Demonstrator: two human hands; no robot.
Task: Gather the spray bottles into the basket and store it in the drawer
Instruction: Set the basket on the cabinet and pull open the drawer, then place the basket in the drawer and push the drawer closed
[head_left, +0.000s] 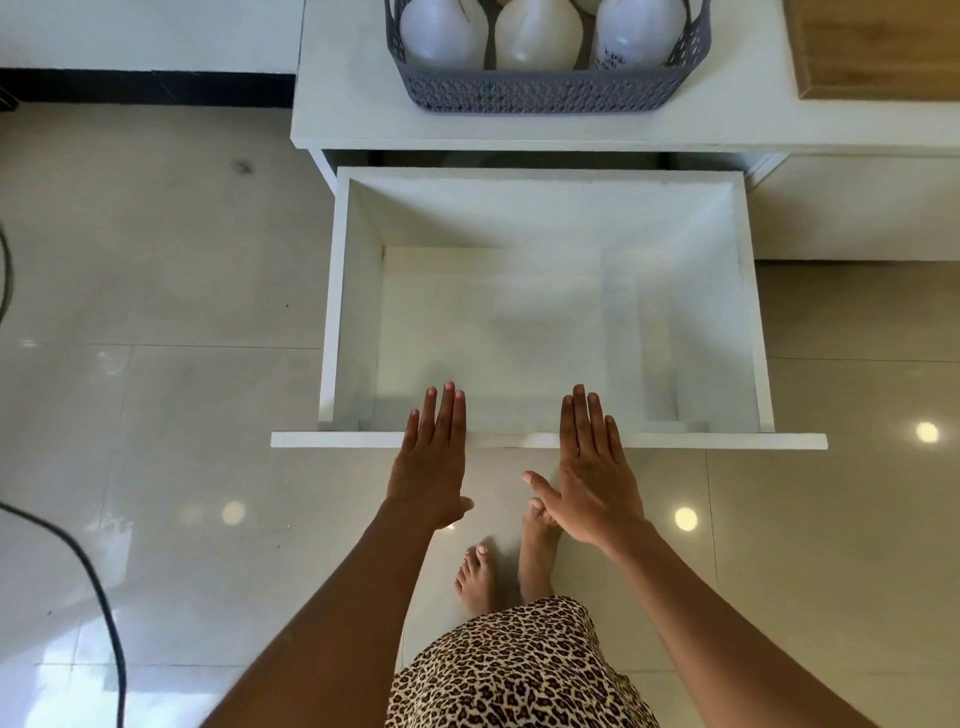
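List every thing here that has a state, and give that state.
drawer: pulled open, nothing inside
basket: on the cabinet top, holding bottles
spray bottles: upright in the basket
left hand: open, flat, over the drawer front
right hand: open, flat, over the drawer front

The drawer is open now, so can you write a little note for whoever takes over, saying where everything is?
Left hand: open and flat, fingers over the front edge of the white pulled-out drawer, holding nothing.
Right hand: also open and flat over that edge, holding nothing.
The grey woven plastic basket sits on the white cabinet top behind the drawer, with white plastic spray bottles standing in it.
Done: bottles in the basket, drawer open, nothing in it.
Left: lift the basket into the drawer, then push the drawer shut.
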